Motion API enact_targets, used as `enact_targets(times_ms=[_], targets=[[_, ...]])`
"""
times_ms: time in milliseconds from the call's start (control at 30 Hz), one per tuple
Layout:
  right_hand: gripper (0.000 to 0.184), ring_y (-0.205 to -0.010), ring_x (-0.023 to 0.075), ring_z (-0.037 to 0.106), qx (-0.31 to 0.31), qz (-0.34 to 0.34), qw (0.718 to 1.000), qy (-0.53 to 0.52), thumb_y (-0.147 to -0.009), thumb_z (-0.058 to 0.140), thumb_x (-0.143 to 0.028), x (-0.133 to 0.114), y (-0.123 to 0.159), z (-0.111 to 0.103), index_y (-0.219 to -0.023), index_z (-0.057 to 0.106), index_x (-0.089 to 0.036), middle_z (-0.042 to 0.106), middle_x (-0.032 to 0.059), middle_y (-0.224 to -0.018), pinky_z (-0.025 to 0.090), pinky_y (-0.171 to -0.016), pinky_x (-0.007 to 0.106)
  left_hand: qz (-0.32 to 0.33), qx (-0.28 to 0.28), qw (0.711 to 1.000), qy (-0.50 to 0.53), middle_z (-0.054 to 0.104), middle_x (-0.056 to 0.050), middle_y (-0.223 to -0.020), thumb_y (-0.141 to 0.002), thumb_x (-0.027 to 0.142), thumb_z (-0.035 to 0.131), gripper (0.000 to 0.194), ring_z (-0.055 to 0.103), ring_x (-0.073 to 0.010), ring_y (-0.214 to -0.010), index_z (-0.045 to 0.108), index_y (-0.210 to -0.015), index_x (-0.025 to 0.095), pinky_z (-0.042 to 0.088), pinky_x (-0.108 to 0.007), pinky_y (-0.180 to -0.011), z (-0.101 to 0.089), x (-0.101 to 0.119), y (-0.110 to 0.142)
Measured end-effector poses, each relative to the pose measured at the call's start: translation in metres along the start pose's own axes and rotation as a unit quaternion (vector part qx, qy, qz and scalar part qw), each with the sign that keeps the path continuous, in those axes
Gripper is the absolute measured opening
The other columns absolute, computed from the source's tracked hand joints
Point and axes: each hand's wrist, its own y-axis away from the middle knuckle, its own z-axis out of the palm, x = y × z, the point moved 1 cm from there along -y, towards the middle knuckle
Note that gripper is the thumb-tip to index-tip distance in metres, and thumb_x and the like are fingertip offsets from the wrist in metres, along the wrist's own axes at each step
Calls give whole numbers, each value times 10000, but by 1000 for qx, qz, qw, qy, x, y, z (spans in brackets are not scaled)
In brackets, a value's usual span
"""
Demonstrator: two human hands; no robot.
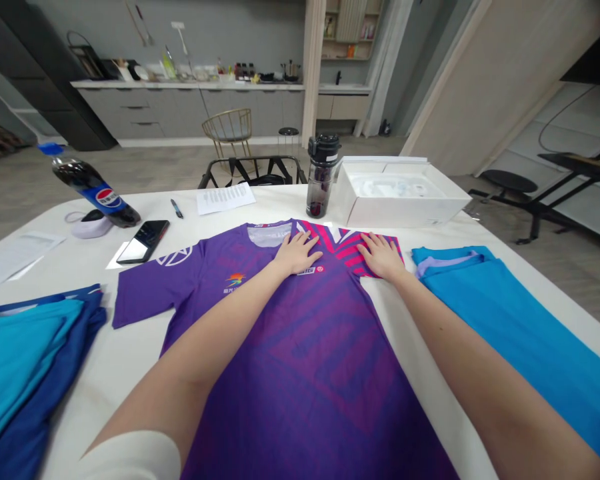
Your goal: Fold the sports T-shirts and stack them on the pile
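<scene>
1. While both palms bear down on the purple shirt [310, 347], note its position: it lies front side up along the middle of the table [105, 373], collar toward the far edge, lower end running out of view at the near edge.
2. Left hand [297, 253]: open, palm down, fingers spread beside the collar; nothing appears pinched.
3. Right hand [381, 257]: open, flat on the pink-striped sleeve (fingers slightly parted); no fabric appears gathered.
4. Shirt status: judged spread out, with the opposite sleeve extended toward the left edge. No fold crosses the visible body; slight creases remain to be smoothed. The lower end cannot be assessed.
5. Adjacent items: a blue garment [510, 300] lies folded toward the right edge; teal [20, 347] and navy [83, 347] garments lie layered at the near left corner. A white box [395, 210] sits near the far right corner.
</scene>
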Motion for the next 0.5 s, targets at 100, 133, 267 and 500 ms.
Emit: enact_targets(times_ms=[100, 133, 267, 500], targets=[[520, -1328, 330, 480, 31, 17, 999, 28, -1054, 287, -385, 13, -6, -17, -1395, 598, -145, 571, 199, -1437, 353, -1097, 502, -34, 52, 998, -7, 581, -142, -1446, -1056, 406, 340, 473, 507, -297, -1366, 535, -1436, 204, 329, -471, -1183, -11, 3, -19], [481, -1289, 340, 498, 41, 31, 997, 50, -1044, 306, -335, 18, -8, -22, -1317, 645, -130, 608, 217, -1362, 366, -1064, 509, -48, 66, 997, -8, 610, -157, -1393, -1050, 344, 353, 436, 542, -296, -1322, 552, -1402, 181, 377, -450, -1142, -14, 3, -29], [403, -1194, 353, 531, 51, 76, 989, 116, -1001, 342, -201, 34, -11, -35, -1181, 692, -116, 641, 235, -1235, 385, -983, 520, -104, 60, 993, 19, 682, -168, -1249, -1007, 215, 377, 380, 653, -297, -1164, 567, -1333, 169, 490, -410, -988, -13, 1, -68], [417, -1155, 366, 555, 31, 129, 987, 88, -1016, 328, -241, 46, -16, -27, -1280, 639, -157, 622, 247, -1252, 411, -930, 548, -142, 6, 990, 2, 708, -200, -1207, -939, 166, 426, 383, 676, -315, -1151, 575, -1291, 151, 493, -431, -985, 1, -15, -105]])
